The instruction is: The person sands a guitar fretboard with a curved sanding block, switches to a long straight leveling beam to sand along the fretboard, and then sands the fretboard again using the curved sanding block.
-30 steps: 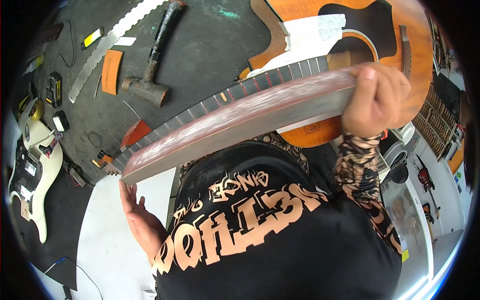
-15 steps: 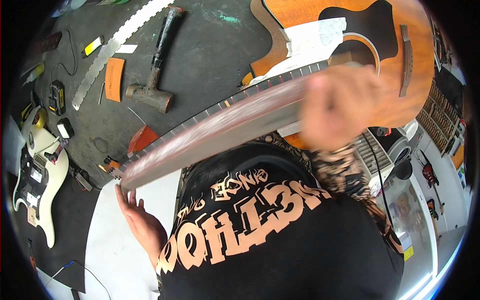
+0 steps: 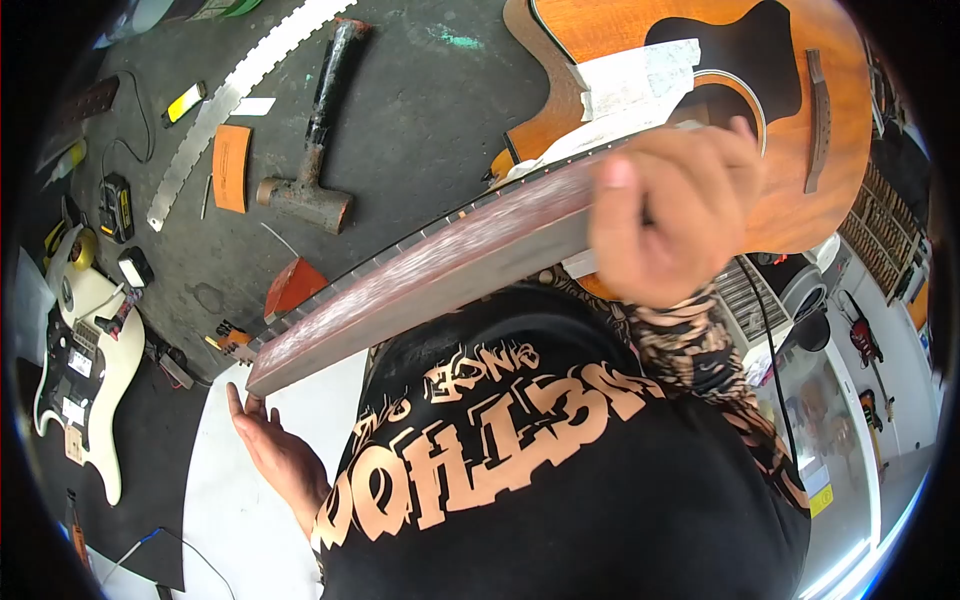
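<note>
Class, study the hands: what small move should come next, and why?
Probably slide the long block back toward the guitar body: the right hand grips one end, while the other lies close to the headstock, by the open left hand, leaving little neck beyond.

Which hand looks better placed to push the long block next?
Probably the right hand, closed over the block near the guitar; the left hand is open at the block's other end.

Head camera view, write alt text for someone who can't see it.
The right hand grips one end of a long block along the neck of an acoustic guitar, the open left hand at the other. A hammer and a white electric guitar lie left.
</note>
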Demonstrator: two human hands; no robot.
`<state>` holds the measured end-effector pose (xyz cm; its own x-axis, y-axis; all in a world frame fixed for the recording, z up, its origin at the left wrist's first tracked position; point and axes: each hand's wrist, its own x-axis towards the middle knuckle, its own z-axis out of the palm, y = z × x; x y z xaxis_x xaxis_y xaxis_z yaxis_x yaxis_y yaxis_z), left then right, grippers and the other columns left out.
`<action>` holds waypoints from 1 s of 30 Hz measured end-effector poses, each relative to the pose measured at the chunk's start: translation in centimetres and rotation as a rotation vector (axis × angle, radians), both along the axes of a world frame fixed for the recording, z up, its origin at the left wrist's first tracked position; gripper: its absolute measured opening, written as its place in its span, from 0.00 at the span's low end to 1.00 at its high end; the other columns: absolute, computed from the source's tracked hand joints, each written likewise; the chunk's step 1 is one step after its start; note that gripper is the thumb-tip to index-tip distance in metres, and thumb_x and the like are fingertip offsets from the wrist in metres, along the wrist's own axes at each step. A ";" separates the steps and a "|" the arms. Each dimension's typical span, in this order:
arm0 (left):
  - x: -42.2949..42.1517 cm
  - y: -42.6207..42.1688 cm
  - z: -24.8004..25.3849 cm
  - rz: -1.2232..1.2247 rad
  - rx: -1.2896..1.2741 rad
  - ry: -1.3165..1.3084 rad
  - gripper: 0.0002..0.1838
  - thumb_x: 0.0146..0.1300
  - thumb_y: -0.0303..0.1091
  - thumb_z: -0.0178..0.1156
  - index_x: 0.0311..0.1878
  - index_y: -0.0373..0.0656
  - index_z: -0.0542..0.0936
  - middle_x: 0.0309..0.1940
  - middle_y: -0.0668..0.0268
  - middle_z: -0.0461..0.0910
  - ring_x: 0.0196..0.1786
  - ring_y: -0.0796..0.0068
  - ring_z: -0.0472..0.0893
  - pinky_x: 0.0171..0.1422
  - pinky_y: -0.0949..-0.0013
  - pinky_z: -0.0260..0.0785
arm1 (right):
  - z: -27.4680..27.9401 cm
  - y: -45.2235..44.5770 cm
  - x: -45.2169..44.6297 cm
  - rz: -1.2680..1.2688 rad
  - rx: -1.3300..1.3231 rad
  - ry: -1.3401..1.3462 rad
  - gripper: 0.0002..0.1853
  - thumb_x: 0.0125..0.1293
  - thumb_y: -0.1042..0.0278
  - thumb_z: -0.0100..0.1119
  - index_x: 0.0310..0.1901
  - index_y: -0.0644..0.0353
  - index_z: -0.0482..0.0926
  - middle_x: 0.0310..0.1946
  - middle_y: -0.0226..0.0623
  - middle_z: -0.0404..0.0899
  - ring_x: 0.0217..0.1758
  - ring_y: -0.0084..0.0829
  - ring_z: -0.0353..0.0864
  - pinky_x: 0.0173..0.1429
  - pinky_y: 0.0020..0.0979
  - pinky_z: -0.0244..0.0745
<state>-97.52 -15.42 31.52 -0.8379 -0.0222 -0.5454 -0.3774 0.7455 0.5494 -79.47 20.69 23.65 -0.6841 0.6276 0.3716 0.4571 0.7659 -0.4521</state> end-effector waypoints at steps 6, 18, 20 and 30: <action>1.4 1.7 -0.4 -0.185 0.186 -0.027 0.41 0.81 0.65 0.37 0.83 0.42 0.54 0.72 0.54 0.71 0.78 0.60 0.63 0.81 0.49 0.42 | -0.6 2.9 2.0 -0.046 0.025 0.001 0.05 0.56 0.72 0.69 0.25 0.54 0.82 0.28 0.29 0.83 0.35 0.33 0.76 0.55 0.42 0.63; 0.3 1.6 -0.5 -0.122 0.109 0.023 0.39 0.82 0.61 0.38 0.83 0.43 0.54 0.74 0.53 0.68 0.79 0.58 0.63 0.82 0.49 0.42 | -1.0 1.1 0.2 -0.013 0.057 0.048 0.07 0.51 0.73 0.71 0.24 0.56 0.80 0.25 0.29 0.80 0.30 0.33 0.77 0.52 0.37 0.63; -1.1 0.5 -1.0 0.032 -0.015 0.041 0.37 0.83 0.60 0.38 0.83 0.44 0.54 0.74 0.53 0.68 0.80 0.57 0.61 0.83 0.47 0.39 | -0.7 -1.7 -1.9 -0.020 0.024 0.068 0.08 0.48 0.72 0.71 0.23 0.54 0.79 0.24 0.28 0.79 0.32 0.34 0.76 0.53 0.37 0.64; -0.1 0.8 -0.6 -0.075 0.087 0.049 0.38 0.83 0.59 0.39 0.83 0.43 0.53 0.75 0.50 0.66 0.79 0.56 0.61 0.83 0.51 0.39 | -0.6 -1.6 -1.6 -0.050 0.021 0.063 0.08 0.55 0.71 0.70 0.23 0.53 0.80 0.25 0.27 0.80 0.34 0.32 0.76 0.55 0.38 0.64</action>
<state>-97.58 -14.66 30.91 -0.8610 0.0870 -0.5011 -0.2936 0.7195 0.6294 -81.04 19.05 23.02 -0.6271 0.6520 0.4262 0.4661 0.7525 -0.4653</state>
